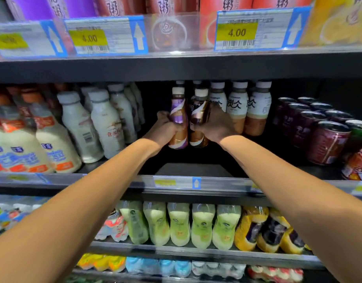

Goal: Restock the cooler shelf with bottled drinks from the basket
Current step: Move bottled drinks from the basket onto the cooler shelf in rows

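We are reaching into the cooler (176,68) and working at its middle shelf (196,170). Judging by the dark gap at the centre, the restocking is partway along. Rows are standing full at 9 and 3 o'clock of the gap, while the lane before us is lying mostly bare, so more bottles are probably waiting to go in. The basket is not showing, so we cannot tell how many.

At 9 o'clock the white bottles (106,123) are carrying red writing that seems to begin 营养. At 3 o'clock dark red cans (327,141) are standing, their print too blurred to read. Just right of the gap, the tea bottles (238,107) are reading 炭仌.

In the gap we are holding two drinks side by side, nearly touching. Our left hand (165,127) is curling its fingers round the purple bottle (177,113), and our right hand (214,125) is gripping the brown bottle (199,111). Whether their bases are touching the shelf we cannot tell.

At 12 o'clock the tubs (227,5) are showing 粥, and two tags (237,32) below them are reading 4.00.
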`<state>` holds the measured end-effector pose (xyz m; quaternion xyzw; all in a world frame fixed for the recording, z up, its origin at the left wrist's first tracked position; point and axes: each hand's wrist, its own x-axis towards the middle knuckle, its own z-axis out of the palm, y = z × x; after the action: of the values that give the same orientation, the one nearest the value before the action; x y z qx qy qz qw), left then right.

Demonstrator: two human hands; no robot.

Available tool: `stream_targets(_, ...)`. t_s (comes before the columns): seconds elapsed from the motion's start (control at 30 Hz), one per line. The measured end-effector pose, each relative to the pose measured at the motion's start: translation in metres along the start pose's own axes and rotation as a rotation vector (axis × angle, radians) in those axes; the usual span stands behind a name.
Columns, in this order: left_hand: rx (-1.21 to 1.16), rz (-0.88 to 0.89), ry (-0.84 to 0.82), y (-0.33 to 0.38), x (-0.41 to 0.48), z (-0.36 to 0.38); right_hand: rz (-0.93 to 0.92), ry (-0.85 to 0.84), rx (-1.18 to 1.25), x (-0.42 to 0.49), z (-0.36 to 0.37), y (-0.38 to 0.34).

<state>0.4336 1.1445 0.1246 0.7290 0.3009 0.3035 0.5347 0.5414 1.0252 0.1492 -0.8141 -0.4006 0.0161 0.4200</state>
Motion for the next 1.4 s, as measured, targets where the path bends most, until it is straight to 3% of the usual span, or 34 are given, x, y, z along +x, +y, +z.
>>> stream_targets(0.4,0.162,0.092,-0.063,-0.005,0.037,-0.005,-0.057,0.234,-0.321,0.021,0.028,0.007)
stream_targets(0.73,0.116,0.065,-0.062,-0.021,0.074,0.003,-0.146,0.186,-0.563,0.040,0.037,0.012)
stream_targets(1.1,0.110,0.027,-0.062,-0.024,0.091,0.008,-0.259,0.249,-0.566,0.055,0.046,0.020)
stream_targets(1.4,0.049,0.036,-0.078,-0.025,0.090,0.004,-0.205,0.236,-0.556,0.058,0.049,0.014)
